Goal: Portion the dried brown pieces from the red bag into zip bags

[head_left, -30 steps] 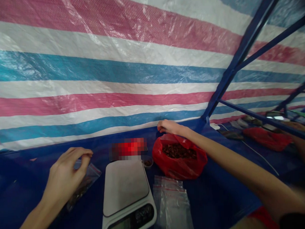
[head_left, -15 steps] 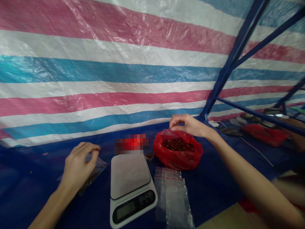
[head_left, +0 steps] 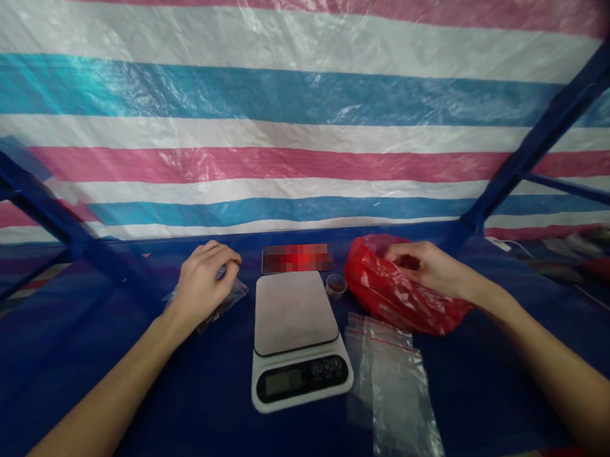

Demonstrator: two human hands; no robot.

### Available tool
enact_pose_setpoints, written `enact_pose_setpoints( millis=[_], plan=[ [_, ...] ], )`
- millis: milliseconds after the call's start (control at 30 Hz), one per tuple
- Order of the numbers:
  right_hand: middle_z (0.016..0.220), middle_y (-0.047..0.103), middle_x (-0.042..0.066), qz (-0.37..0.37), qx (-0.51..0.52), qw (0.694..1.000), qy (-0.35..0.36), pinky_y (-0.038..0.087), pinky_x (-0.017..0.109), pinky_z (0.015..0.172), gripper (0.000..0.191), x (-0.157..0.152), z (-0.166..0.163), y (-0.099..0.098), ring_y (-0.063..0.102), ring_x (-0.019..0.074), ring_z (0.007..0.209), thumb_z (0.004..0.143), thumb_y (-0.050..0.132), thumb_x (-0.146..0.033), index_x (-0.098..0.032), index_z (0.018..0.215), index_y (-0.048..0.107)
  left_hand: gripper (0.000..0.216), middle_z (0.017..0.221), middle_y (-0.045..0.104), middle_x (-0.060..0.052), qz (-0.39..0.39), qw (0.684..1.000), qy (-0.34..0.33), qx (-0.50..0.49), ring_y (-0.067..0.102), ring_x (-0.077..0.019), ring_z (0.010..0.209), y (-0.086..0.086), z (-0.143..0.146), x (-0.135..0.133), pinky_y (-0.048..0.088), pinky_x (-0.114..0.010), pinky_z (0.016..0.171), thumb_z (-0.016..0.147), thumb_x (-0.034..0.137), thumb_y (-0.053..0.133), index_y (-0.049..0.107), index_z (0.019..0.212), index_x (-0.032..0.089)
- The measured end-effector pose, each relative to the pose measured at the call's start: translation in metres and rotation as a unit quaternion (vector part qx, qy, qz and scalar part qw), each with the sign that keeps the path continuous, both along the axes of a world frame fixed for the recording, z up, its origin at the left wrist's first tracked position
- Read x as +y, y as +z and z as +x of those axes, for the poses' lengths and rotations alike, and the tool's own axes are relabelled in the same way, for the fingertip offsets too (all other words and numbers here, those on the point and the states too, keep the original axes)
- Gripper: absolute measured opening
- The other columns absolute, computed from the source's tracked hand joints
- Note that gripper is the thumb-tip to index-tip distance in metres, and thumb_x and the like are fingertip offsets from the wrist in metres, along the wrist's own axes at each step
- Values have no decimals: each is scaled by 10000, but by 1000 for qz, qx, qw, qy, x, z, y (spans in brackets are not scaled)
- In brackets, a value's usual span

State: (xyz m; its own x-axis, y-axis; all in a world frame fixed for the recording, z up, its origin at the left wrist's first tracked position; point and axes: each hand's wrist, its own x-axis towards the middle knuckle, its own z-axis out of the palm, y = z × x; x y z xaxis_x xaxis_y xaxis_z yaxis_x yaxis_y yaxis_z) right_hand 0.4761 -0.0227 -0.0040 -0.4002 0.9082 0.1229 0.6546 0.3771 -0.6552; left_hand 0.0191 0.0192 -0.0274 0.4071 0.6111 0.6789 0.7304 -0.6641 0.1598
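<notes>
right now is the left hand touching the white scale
Apart. The head view shows a strip of blue surface between the left hand and the white scale.

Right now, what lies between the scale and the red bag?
In the head view, a small cup stands between the scale and the red bag; nearer the camera, upper ends of the zip bags reach into that gap.

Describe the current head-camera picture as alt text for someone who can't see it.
A person's right hand is at the mouth of a red plastic bag; the left hand is by a clear bag. Between them, a digital scale sits on a blue surface, a small cup and zip bags to its right, a striped sheet behind.
</notes>
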Motion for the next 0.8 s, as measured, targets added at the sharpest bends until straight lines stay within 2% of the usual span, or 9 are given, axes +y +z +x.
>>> enact_pose_setpoints(
  millis=[167,367,500,633,800],
  plan=[
    [825,736,47,57,0,998,0,500,322,685,165,2,-1,-5,657,211,733,938,650,-322,-208,827,691,272,789,752,-22,-2,1000,13,-1,665,-215,809,1,1,-1,495,-367,832,946,170,493,710,786,203],
    [816,722,40,99,21,994,-30,501,317,657,174,4,1,-7,648,205,714,932,680,-364,-215,843,684,250,785,733,-26,49,999,-7,-12,662,-215,811,2,0,-3,499,-366,825,961,152,516,699,796,193],
    [778,694,26,156,33,984,-75,488,321,652,217,3,-3,-2,625,195,700,944,702,-396,-223,817,669,250,778,730,-17,60,998,-18,-4,657,-211,809,5,3,-6,498,-362,814,969,141,517,690,798,200],
    [874,734,31,209,97,970,-82,532,348,759,171,-3,-14,6,677,213,811,922,756,-379,-238,853,688,253,769,734,-14,68,997,-16,-13,662,-209,797,8,8,-10,505,-364,824,961,158,520,688,778,208],
    [851,749,24,233,132,959,-96,561,374,756,160,-16,-37,11,684,214,770,883,832,-393,-264,878,737,253,772,734,-4,46,998,-20,-28,658,-195,790,8,15,-15,518,-353,827,946,158,510,692,778,214]
  ],
)
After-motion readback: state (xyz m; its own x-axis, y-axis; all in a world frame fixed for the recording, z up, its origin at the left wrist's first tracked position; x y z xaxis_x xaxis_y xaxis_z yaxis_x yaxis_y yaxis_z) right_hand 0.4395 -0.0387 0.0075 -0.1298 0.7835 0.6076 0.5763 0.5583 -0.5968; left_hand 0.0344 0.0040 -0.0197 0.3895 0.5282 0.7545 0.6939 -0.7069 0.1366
